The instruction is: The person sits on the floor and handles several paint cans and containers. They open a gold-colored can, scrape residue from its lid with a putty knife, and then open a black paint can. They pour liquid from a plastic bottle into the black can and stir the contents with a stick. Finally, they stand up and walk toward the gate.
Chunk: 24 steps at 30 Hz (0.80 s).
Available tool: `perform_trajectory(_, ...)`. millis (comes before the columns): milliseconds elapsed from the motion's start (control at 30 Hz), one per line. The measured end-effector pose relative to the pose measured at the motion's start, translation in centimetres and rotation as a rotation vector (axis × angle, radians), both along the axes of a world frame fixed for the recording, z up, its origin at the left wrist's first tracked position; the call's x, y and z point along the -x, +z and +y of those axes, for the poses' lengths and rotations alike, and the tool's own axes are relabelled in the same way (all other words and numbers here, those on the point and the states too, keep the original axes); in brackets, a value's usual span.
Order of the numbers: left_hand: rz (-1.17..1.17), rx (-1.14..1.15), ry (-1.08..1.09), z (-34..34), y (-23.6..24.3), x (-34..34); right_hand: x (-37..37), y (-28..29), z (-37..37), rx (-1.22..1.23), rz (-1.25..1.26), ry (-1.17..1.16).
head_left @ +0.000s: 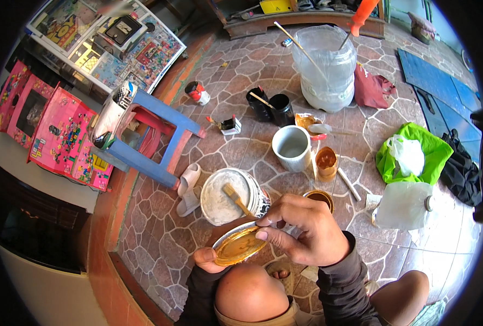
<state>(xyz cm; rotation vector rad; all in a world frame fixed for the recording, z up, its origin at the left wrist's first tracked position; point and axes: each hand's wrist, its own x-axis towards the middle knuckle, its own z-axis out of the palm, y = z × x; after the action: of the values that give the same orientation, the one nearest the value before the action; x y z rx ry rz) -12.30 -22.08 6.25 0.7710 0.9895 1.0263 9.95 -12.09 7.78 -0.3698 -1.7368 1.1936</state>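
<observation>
The right hand closes thumb and forefinger on the upper-right rim of a shallow, round, silver-edged lid coated in golden-brown paint, just below the frame's centre, while the left hand grips its lower-left edge, the lid's long visible axis slanting up between them. Up-left of the nearer right hand, a flat wooden-handled brush slants over a round white-topped bucket, handle end toward the fingertips, contact unclear. A bare knee bounds the lid below; brown stone-patterned tiled floor opens lower left.
</observation>
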Motion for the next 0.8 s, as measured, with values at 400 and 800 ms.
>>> perform_trajectory(400,-0.762,-0.111,0.028,-0.3,-1.9,1.7,1.5,0.2,2.3,-0.112,-0.078,0.272)
perform_trajectory(800,-0.726,-0.074,0.007,1.5,-0.9,1.0,3.1,-0.3,4.1,-0.099,-0.091,0.349)
